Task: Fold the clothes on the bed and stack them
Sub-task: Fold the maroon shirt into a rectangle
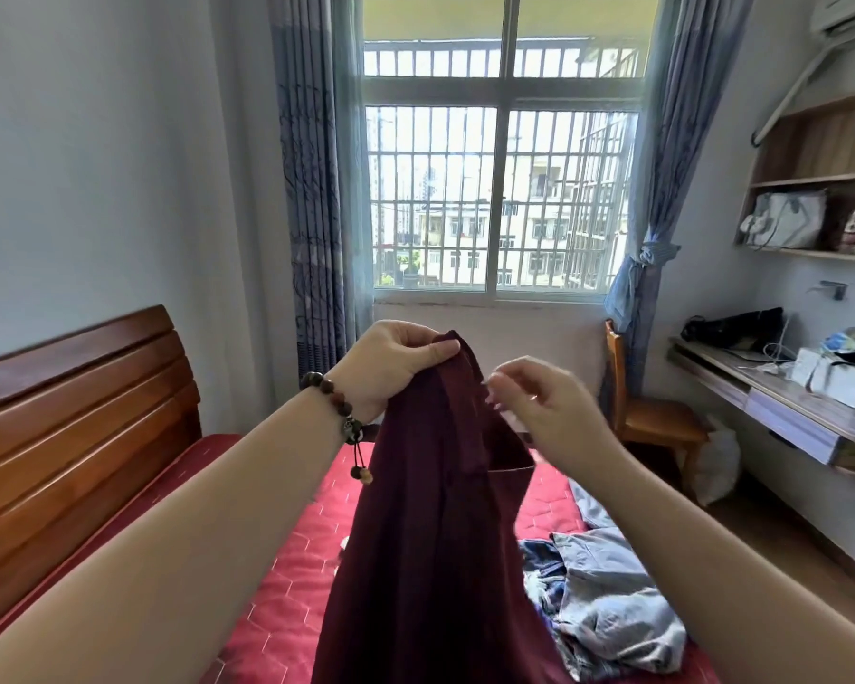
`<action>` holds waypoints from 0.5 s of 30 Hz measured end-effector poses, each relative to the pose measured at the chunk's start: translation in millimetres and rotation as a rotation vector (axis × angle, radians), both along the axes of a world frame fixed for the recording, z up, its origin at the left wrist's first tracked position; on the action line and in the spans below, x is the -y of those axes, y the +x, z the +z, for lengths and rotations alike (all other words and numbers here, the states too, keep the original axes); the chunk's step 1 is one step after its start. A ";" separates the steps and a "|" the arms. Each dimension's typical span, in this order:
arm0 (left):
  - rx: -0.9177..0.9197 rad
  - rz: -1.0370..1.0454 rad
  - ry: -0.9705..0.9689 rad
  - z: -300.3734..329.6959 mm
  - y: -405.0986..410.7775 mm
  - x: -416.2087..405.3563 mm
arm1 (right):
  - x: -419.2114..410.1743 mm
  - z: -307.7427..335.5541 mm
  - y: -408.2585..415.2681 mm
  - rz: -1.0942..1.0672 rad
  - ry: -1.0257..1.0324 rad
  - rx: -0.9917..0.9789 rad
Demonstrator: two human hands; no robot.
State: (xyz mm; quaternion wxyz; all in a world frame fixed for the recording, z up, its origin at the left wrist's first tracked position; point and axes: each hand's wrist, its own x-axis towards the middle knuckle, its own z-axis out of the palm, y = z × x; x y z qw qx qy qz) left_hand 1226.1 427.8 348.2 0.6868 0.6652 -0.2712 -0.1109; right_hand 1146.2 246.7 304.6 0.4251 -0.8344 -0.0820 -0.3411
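- Left hand [396,357] pinches the maroon garment [430,535] aloft over the bed [287,599].
- Right hand [539,407], fingers loose, hovers at 3 o'clock, empty.
- Soft, limp cloth; best taken by its top edge.

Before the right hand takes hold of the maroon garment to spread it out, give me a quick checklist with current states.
1. Left hand pinches the top edge of the maroon garment: ok.
2. Right hand on the garment: not ok, blurred, beside the cloth, holding nothing.
3. Garment hangs free and lifted: ok.
4. Garment untwisted: cannot tell, folds hide it.
5. Bare space on the red bed for laying it down: ok, on the left side.
6. Blue-grey clothes folded: not ok, crumpled at right.
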 end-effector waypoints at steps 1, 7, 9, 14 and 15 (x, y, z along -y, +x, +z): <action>0.001 0.001 -0.005 -1.1 -0.1 1.8 | -9.2 -4.9 0.9 0.076 0.023 -0.076; 0.035 0.036 -0.008 -2.9 -1.8 -3.1 | -28.5 -10.5 0.6 0.326 0.443 -0.248; 0.031 0.056 -0.021 -2.1 0.2 -9.1 | -28.5 -10.4 1.6 0.306 0.438 -0.219; 0.191 0.190 0.082 -2.7 2.3 -13.2 | -34.5 -11.8 4.1 0.186 0.337 -0.081; 0.200 0.176 0.099 -1.7 1.9 -14.2 | -34.8 -12.6 3.4 0.173 0.288 -0.073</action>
